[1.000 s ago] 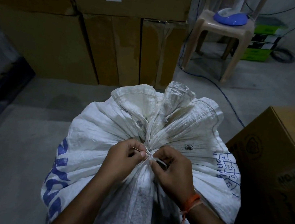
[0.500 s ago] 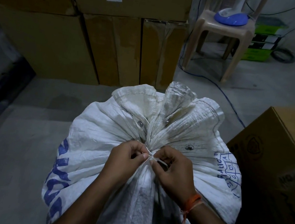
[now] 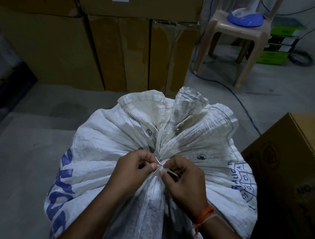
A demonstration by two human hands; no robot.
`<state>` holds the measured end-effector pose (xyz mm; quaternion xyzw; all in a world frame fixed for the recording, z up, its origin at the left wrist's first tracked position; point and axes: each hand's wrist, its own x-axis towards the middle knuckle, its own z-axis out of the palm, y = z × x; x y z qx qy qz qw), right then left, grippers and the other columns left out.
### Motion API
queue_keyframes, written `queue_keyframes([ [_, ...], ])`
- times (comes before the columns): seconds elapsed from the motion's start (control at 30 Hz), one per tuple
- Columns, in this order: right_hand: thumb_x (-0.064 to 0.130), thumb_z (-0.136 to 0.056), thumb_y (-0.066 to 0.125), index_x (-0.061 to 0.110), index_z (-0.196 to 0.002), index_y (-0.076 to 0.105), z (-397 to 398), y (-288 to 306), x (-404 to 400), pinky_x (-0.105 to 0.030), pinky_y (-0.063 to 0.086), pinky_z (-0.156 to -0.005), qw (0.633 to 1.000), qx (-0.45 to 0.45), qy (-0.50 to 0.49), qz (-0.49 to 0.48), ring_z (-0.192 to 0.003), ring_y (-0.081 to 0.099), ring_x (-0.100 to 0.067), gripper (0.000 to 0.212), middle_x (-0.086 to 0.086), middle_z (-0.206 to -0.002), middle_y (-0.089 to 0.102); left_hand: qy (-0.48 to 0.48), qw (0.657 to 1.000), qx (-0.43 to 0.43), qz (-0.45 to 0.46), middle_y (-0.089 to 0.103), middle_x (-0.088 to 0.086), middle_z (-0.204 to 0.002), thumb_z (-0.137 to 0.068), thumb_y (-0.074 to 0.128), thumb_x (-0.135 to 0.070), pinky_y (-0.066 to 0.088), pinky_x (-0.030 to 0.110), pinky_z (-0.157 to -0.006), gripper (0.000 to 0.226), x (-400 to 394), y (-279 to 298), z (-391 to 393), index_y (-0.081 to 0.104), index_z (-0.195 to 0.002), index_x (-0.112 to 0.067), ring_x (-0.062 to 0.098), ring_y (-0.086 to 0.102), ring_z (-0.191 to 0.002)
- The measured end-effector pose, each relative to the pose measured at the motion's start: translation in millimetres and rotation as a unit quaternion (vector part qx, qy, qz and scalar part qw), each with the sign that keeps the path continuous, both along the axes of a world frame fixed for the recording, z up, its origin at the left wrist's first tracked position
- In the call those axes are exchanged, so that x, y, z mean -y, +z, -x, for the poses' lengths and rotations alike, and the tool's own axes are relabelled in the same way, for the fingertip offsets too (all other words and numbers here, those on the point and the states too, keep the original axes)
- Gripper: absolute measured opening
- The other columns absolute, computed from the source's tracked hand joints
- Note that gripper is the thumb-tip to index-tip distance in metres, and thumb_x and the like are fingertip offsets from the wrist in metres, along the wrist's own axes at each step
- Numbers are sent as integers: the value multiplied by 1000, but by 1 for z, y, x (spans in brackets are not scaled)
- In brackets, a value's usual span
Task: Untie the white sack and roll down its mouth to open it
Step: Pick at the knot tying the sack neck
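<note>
A full white woven sack (image 3: pixel 108 143) with blue print stands on the floor right below me. Its mouth (image 3: pixel 185 113) is gathered into a ruffled bunch, cinched at the neck by a thin white tie (image 3: pixel 159 165). My left hand (image 3: pixel 133 170) pinches the tie from the left with thumb and forefinger. My right hand (image 3: pixel 186 182), with an orange thread on the wrist, pinches it from the right. The two hands almost touch at the knot. The knot itself is mostly hidden by my fingertips.
Stacked cardboard boxes (image 3: pixel 123 39) form a wall behind the sack. Another cardboard box (image 3: pixel 294 179) stands close on the right. A plastic stool (image 3: pixel 236 41) with a blue fan base (image 3: pixel 245 18) is at the back right, and a blue cable (image 3: pixel 236 98) runs over the floor.
Both hands stay at the tie and the fingertips shift slightly at the knot. The sack's mouth stays bunched as before.
</note>
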<state>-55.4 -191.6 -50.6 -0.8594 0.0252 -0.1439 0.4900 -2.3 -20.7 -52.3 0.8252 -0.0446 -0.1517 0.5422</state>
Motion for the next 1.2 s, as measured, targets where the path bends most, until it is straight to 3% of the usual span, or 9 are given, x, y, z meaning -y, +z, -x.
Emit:
queue_keyframes([
  [0.27, 15, -75, 82, 19, -73, 67, 0, -1, 0, -16, 46, -62, 1000, -1, -6, 10, -65, 62, -3, 16, 10, -67, 64, -3, 1000, 20, -23, 75, 0, -71, -91, 78, -16, 47, 26, -64, 13, 1, 0, 0, 78, -83, -26, 5, 62, -63],
  [0.47, 15, -76, 82, 20, -73, 67, -1, -1, 0, -30, 53, -64, 1000, -3, -3, 14, -67, 64, -6, 15, 6, -69, 67, 17, 999, -18, 22, 75, 0, -66, -91, 76, -14, 46, 26, -64, 9, -1, 0, 1, 77, -86, -21, 4, 61, -60],
  [0.67, 15, -75, 83, 19, -73, 67, 0, 0, -1, -21, 50, -63, 1000, -3, -6, 11, -66, 62, -3, 17, 8, -68, 65, 11, 999, -25, 22, 70, -9, -61, -88, 76, -21, 42, 25, -62, 2, 0, 1, 0, 76, -86, -20, -2, 56, -53],
  [0.8, 14, -75, 83, 19, -73, 67, 0, -1, 0, -13, 44, -63, 1000, -5, -7, 9, -65, 61, 0, 17, 11, -67, 63, 7, 1000, -19, 18, 67, -9, -59, -84, 74, -27, 45, 28, -66, 6, 1, -1, 0, 77, -85, -23, 3, 57, -57],
  [0.97, 15, -75, 83, 20, -74, 68, 0, -1, 0, -17, 47, -64, 1000, -3, -5, 16, -68, 63, -2, 16, 10, -69, 66, -1, 1000, 18, -11, 76, 3, -74, -82, 74, -33, 53, 38, -67, 4, 3, -2, 1, 77, -84, -31, 16, 66, -66],
  [1.07, 14, -75, 83, 20, -74, 68, 0, -1, 0, -21, 50, -64, 1000, 1, -5, 15, -68, 63, -4, 17, 8, -69, 66, -1, 999, 29, -18, 76, 4, -75, -89, 79, -20, 51, 33, -67, 12, 3, -3, 2, 77, -83, -30, 9, 63, -66],
  [1.2, 15, -75, 83, 20, -74, 68, 0, -1, 0, -25, 53, -65, 1000, 0, -4, 9, -68, 65, -5, 15, 6, -70, 67, 13, 1000, 15, -19, 75, -1, -71, -90, 79, -18, 50, 29, -67, 11, 2, -3, 1, 79, -83, -26, 6, 63, -64],
])
